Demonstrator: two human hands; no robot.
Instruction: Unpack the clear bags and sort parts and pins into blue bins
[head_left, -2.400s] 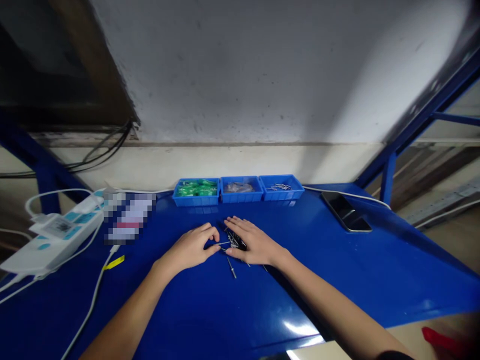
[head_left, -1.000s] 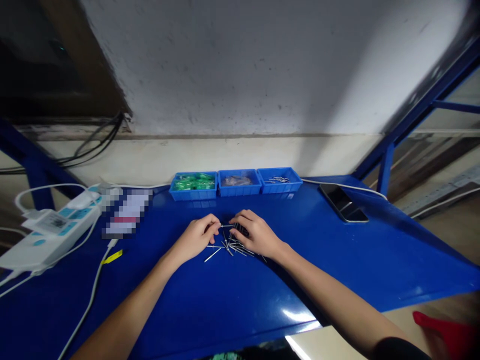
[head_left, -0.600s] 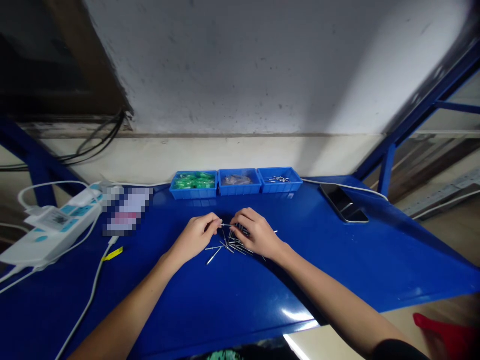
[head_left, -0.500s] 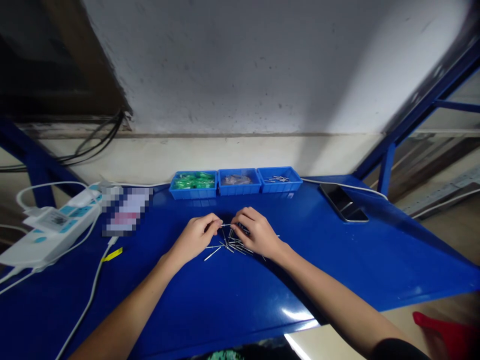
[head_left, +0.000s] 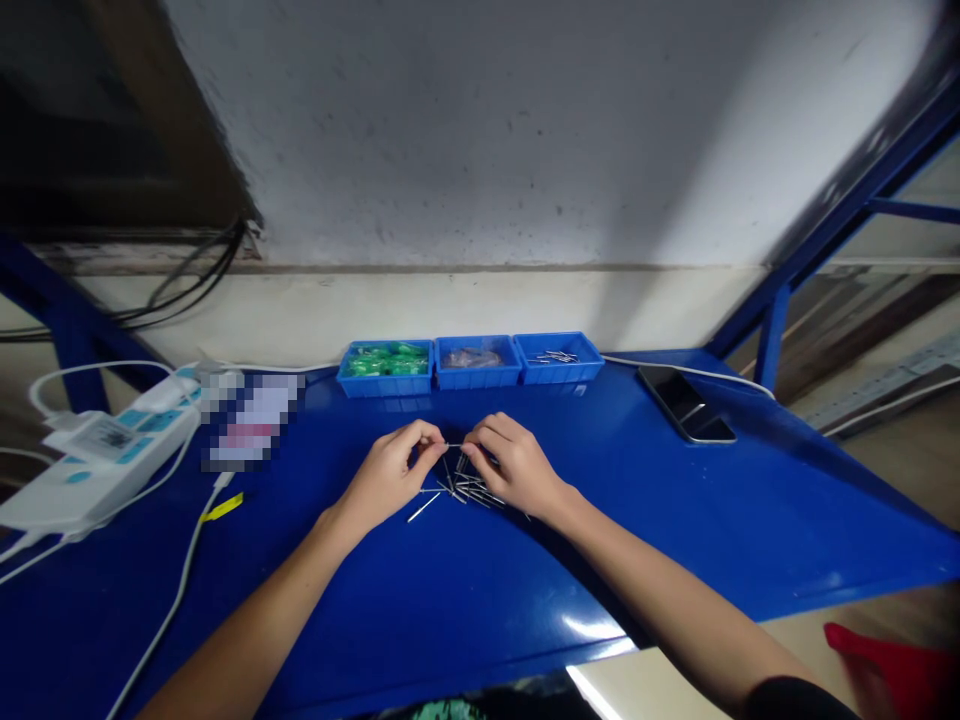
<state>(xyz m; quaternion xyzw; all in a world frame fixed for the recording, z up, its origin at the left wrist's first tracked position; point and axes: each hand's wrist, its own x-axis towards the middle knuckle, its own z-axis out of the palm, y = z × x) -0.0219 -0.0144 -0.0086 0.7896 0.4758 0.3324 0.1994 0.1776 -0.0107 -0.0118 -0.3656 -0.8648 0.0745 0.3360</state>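
Between the fingertips of both hands stretches a thin metal rod (head_left: 454, 445), held roughly level above the table. My left hand (head_left: 399, 463) pinches its left end with thumb and forefinger. At the other end, my right hand (head_left: 510, 460) is closed on it, the fingers curled. Just below lies a loose pile of slim metal rods (head_left: 469, 490) on the blue table (head_left: 450, 600), partly hidden by my right hand. One separate rod (head_left: 424, 508) points toward the lower left. The exact kind of rod is too small to make out.
Behind the hands stand three blue bins: one with green pieces (head_left: 386, 372), one with clear or brownish pieces (head_left: 478, 375), one with metal rods (head_left: 559, 372). A dark phone (head_left: 686, 405) lies at right. A white power strip (head_left: 112, 460) and cables occupy the left.
Both hands stay nearly in place, still at the rod. The thumb and fingers of each have shifted slightly, and the view has moved a little.
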